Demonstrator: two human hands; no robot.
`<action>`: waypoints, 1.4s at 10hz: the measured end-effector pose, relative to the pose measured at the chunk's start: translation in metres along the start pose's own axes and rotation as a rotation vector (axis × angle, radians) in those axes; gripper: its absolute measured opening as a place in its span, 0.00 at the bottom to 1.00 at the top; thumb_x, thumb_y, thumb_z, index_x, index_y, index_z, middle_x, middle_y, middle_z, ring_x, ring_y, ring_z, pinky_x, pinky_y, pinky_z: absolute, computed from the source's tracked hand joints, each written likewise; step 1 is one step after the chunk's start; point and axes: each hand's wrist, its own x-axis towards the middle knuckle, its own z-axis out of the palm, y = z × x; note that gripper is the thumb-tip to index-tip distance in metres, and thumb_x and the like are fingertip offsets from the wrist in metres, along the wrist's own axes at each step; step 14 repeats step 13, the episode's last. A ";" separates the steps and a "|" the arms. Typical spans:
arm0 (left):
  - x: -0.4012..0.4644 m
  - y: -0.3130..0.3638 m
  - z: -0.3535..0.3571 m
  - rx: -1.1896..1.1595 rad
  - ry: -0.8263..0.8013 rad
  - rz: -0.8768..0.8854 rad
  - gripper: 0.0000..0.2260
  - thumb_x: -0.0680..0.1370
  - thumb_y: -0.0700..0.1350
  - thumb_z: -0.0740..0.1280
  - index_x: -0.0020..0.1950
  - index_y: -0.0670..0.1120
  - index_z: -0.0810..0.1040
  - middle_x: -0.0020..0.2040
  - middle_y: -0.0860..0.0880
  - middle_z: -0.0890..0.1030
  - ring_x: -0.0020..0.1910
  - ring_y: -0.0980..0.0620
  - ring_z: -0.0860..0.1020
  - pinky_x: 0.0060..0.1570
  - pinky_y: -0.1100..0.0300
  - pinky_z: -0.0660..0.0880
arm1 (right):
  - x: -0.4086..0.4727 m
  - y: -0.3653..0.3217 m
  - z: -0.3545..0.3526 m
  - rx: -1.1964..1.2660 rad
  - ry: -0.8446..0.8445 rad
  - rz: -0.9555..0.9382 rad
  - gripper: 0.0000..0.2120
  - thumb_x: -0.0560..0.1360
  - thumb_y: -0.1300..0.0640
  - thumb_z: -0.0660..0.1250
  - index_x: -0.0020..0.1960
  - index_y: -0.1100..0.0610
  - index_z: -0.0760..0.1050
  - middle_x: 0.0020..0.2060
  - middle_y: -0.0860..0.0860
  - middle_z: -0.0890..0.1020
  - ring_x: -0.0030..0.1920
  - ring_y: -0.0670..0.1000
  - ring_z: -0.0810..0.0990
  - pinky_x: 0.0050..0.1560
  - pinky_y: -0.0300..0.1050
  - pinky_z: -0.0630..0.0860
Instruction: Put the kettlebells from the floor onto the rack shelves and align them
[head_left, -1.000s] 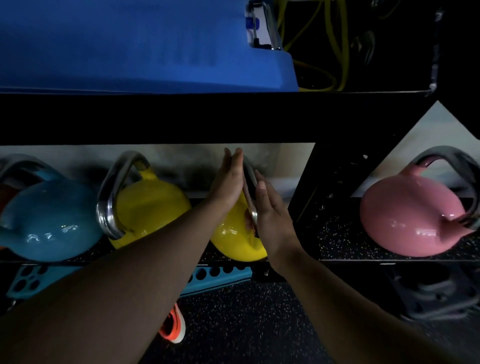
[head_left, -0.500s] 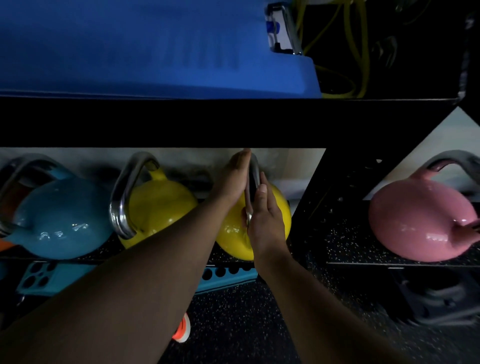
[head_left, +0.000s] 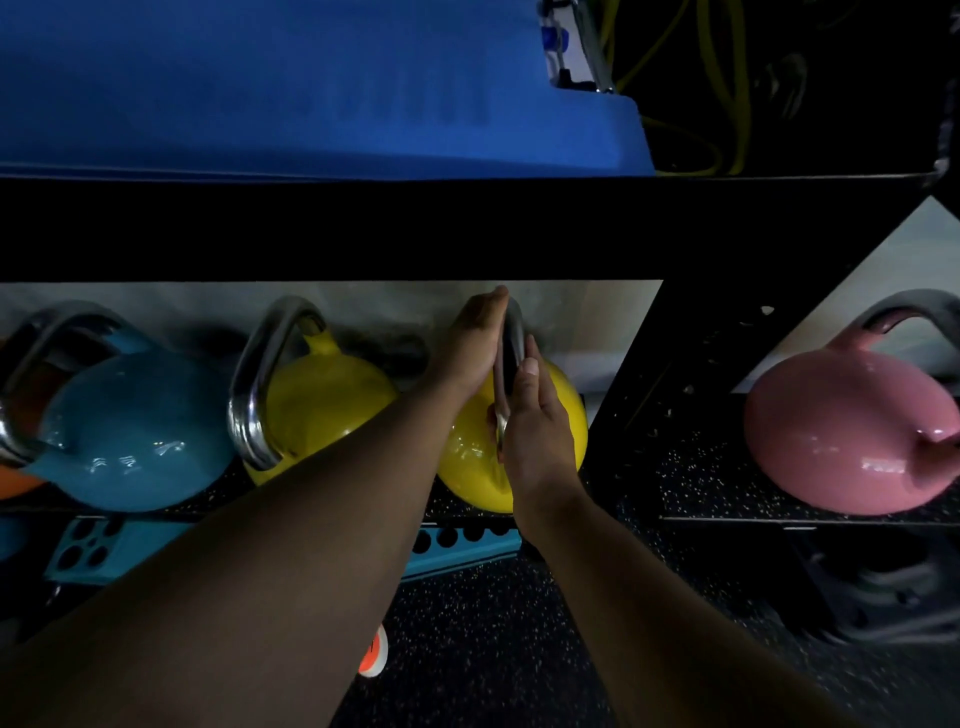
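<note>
Both hands are pushing the right-hand yellow kettlebell (head_left: 563, 415) farther back on the shelf (head_left: 727, 488) than a second ago. Left hand (head_left: 475, 343) and right hand (head_left: 535, 426) are pressing flat against its steel handle (head_left: 511, 332) from either side, palms facing, fingers straight. Blue kettlebell (head_left: 135, 431), second yellow kettlebell (head_left: 327, 395) and pink kettlebell (head_left: 841, 436) are already sitting shelved; only aligning seems left.

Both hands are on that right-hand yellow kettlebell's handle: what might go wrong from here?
The left hand and right hand press flat against the steel handle rather than wrapping it, so the right-hand yellow kettlebell might slip while being turned. It sits near the black shelf's front edge and might roll off. Fingers might get pinched against the black rack upright.
</note>
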 end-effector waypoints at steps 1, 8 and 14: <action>-0.001 0.000 0.000 0.007 -0.011 -0.013 0.20 0.84 0.57 0.52 0.68 0.47 0.72 0.66 0.43 0.76 0.60 0.48 0.75 0.49 0.63 0.67 | -0.001 0.000 -0.001 -0.001 -0.007 -0.006 0.21 0.83 0.46 0.51 0.76 0.41 0.60 0.73 0.46 0.69 0.66 0.43 0.70 0.55 0.35 0.73; -0.008 0.013 0.002 0.311 0.121 -0.004 0.22 0.84 0.56 0.51 0.68 0.45 0.73 0.67 0.38 0.76 0.66 0.39 0.73 0.55 0.58 0.66 | 0.007 -0.003 -0.022 -0.430 -0.132 -0.119 0.23 0.83 0.45 0.50 0.77 0.46 0.59 0.70 0.52 0.74 0.64 0.46 0.73 0.52 0.31 0.74; -0.116 0.046 -0.005 1.037 -0.004 0.463 0.21 0.76 0.51 0.67 0.69 0.51 0.73 0.70 0.47 0.72 0.69 0.43 0.68 0.65 0.47 0.66 | -0.035 -0.078 -0.128 -1.281 -0.262 -0.446 0.18 0.75 0.49 0.66 0.65 0.48 0.75 0.60 0.54 0.80 0.59 0.57 0.79 0.60 0.52 0.76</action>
